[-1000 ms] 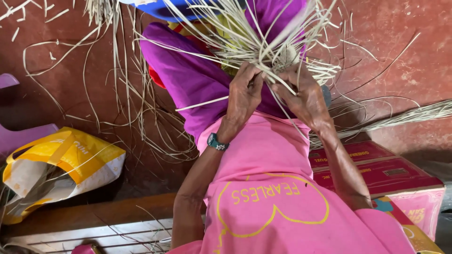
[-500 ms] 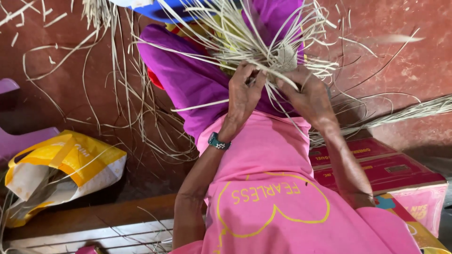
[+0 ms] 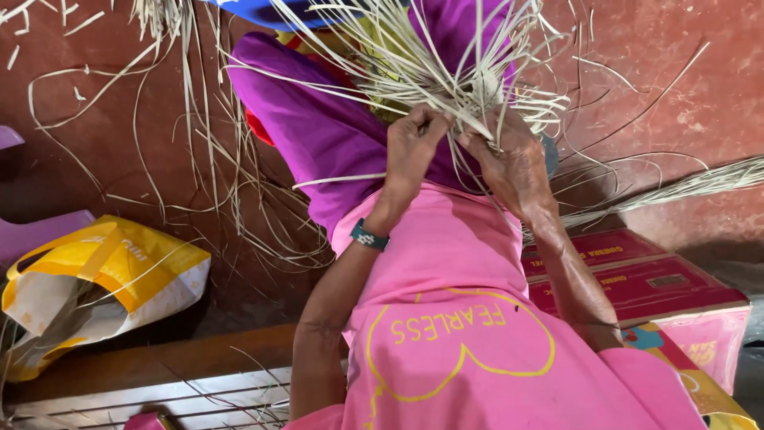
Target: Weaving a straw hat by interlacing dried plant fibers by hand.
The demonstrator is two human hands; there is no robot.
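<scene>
Head view: the person looks down over a pink shirt (image 3: pixel 454 318) at both hands, raised in front of the chest and busy in a spray of pale straw strips (image 3: pixel 414 72).

Change: compared with the pictures a moment earlier, the hands sit in nearly the same place. The fingers have shifted a little among the strips, and the loose ends fan out slightly differently.

Meaning: judged from this, the plaiting is in mid-course; the work goes on strand by strand, and nothing has been set down or picked up.

Straw work: the strips meet in a tight knot (image 3: pixel 477 99) just above the knuckles, held over the purple cloth (image 3: pixel 318 135) on the lap, and radiate up and sideways from there.

Left hand (image 3: pixel 410 147): curled closed, fingertips pinching strips at the knot; a teal watch (image 3: pixel 368 236) sits on its wrist.

Right hand (image 3: pixel 509 163): also curled closed, fingers wrapped round strips on the other side of the knot, touching or almost touching the left hand.

Loose straw: more strips (image 3: pixel 199 183) trail across the red floor (image 3: pixel 668 95), and a thick bundle (image 3: pixel 684 187) lies to the right.

Surroundings: a yellow and white bag (image 3: pixel 103 271) lies at the left, red cardboard boxes (image 3: pixel 637 279) at the right, and a wooden edge (image 3: pixel 159 366) runs below.
</scene>
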